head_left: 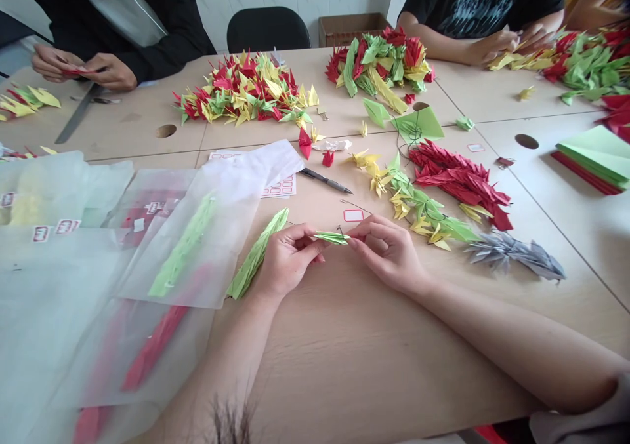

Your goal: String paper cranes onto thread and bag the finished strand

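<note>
Between my hands, near the table's middle, is a small flat-folded green origami piece [333, 237]. My left hand [290, 257] pinches its left end, fingers closed. At its right end my right hand [386, 250] is closed too, thumb against forefinger. A dark thin thread or wire shows at the piece, but where it runs between my fingers is hidden. Beside my left hand lies a strip of stacked green folded papers [258, 254]. Right of my right hand stretches a string of green and yellow origami cranes [418, 201], with a grey bundle [514, 255] at its near end.
Translucent bags [44, 313] holding folded strips cover the left side. A pen [327, 181], red folded strips [460, 178] and green sheets [598, 152] lie around. Colourful crane piles [246, 90] stand farther back. Two people's hands work across the table, near a metal ruler [76, 113] and another pile.
</note>
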Demonstrator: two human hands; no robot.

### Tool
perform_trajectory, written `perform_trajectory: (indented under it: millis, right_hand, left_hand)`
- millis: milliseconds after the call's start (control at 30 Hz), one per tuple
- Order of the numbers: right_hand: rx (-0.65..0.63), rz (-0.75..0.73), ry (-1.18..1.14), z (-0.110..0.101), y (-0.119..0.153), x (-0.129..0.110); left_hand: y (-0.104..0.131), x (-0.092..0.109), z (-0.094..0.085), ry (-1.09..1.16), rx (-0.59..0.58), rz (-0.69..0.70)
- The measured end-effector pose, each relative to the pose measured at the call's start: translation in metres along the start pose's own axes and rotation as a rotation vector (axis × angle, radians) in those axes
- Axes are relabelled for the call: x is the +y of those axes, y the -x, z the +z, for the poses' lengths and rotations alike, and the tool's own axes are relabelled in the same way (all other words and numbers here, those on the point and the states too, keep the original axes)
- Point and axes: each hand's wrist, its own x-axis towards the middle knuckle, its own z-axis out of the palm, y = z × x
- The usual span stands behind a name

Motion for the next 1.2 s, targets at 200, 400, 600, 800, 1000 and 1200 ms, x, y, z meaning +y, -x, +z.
perform_trajectory:
  millis: [200, 400, 600, 800, 1000, 1200]
  right_hand:
    - [0.068, -0.093, 0.176, 0.004, 0.001, 0.003]
    - [0.074, -0.080, 0.162, 0.004, 0.000, -0.001]
    - [0.008, -0.060, 0.045, -0.001, 0.000, -0.003]
    - [-0.110, -0.050, -0.068, -0.003, 0.000, -0.004]
    - [-0.086, 0.084, -0.171, -0.002, 0.003, -0.004]
    - [-0.088, 0.033, -0.016, 0.000, -0.001, -0.005]
  left_hand:
    - [0.001, 0.001, 0.000, -0.011, -0.002, -0.015]
    - [0.000, 0.000, -0.002, -0.027, -0.021, -0.005]
    - [0.000, 0.000, -0.005, 0.031, -0.027, -0.027]
    - [0.000, 0.005, -0.005, 0.103, -0.052, -0.035]
    - [0.002, 0.007, -0.004, 0.070, -0.085, -0.021]
    - [0.010, 0.002, 0.007, -0.144, -0.071, 0.173]
